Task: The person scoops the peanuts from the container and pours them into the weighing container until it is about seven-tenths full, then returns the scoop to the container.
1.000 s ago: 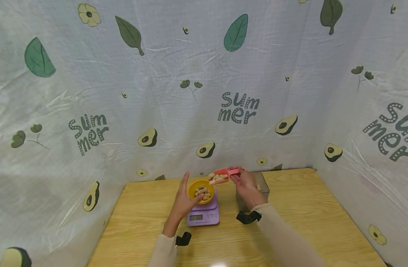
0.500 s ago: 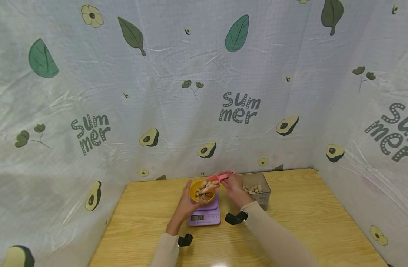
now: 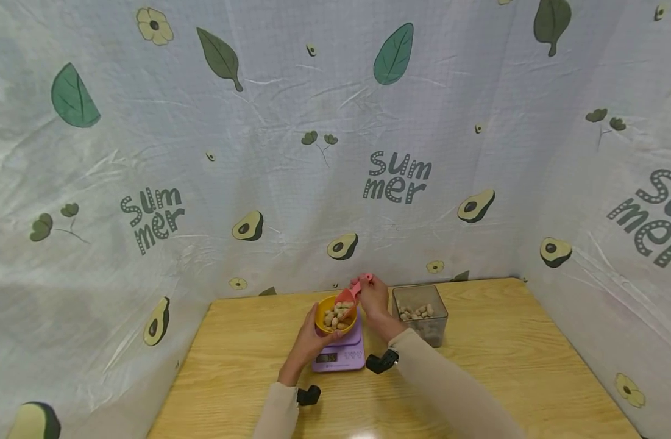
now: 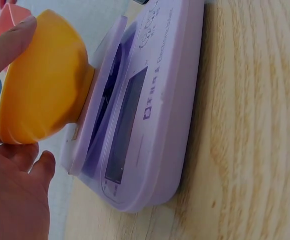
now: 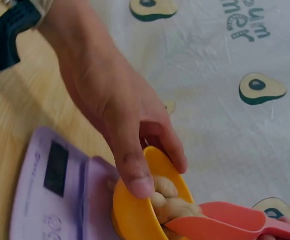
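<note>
My left hand (image 3: 306,342) grips the yellow bowl (image 4: 47,75), thumb on the near side and fingers round the far side. The bowl sits on the platform of a purple kitchen scale (image 3: 340,361), and peanuts (image 3: 332,318) fill part of it. With my right hand (image 3: 375,297) I hold a pink scoop (image 5: 229,220) by its handle. The scoop tilts steeply down, its mouth inside the bowl among the peanuts. In the right wrist view only a few right fingertips show, at the handle.
A clear square container (image 3: 433,334) with several peanuts (image 3: 417,312) in its bottom stands right of the scale on the wooden table (image 3: 247,341). A printed cloth wall (image 3: 291,183) rises behind the table and along both sides.
My right hand has moved left from over the container and tipped the scoop down into the bowl. Peanuts have slid from it into the bowl. The left hand has closed in round the bowl.
</note>
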The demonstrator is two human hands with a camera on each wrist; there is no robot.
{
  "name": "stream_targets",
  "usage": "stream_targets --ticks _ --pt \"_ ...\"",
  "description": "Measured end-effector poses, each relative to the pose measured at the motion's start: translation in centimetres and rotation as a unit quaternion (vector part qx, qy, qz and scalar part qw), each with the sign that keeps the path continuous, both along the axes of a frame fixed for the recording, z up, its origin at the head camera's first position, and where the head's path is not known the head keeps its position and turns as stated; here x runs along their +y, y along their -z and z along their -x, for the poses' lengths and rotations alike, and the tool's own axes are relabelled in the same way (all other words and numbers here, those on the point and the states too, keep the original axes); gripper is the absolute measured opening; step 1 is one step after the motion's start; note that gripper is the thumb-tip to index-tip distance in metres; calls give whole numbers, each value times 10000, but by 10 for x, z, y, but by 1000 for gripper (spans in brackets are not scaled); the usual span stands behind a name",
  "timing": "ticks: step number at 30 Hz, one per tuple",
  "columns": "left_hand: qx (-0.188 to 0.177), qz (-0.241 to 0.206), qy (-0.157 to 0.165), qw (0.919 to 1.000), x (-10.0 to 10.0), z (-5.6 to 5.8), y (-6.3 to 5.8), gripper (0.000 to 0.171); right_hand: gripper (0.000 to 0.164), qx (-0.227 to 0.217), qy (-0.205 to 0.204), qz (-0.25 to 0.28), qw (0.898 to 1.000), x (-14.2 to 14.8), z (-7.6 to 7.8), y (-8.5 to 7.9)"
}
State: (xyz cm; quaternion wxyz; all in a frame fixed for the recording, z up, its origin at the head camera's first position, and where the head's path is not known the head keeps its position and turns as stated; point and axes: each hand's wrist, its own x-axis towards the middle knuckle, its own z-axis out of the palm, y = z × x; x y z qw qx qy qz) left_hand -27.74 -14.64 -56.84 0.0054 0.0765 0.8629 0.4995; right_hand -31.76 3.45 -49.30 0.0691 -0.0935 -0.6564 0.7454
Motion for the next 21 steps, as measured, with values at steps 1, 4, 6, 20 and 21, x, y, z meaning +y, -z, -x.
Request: stream_targets --ticks 1,4,6,20,21 --pt "3 -15 -3 10000 0 0 0 110 26 150 -30 -162 9998 0 0 -1" --pt "20 -75 -5 10000 0 0 1 109 26 583 -145 -593 9964 1 1 -3" --pt "46 -110 13 9999 0 0 1 109 27 780 -218 -749 9939 3 0 -6" --pt "57 -136 70 9999 -1 -1 0 112 25 671 -23 964 9931 23 -4 -16" --pt "56 -131 50 9999 -1 -2 0 114 25 536 -27 1215 9911 25 -4 -15"
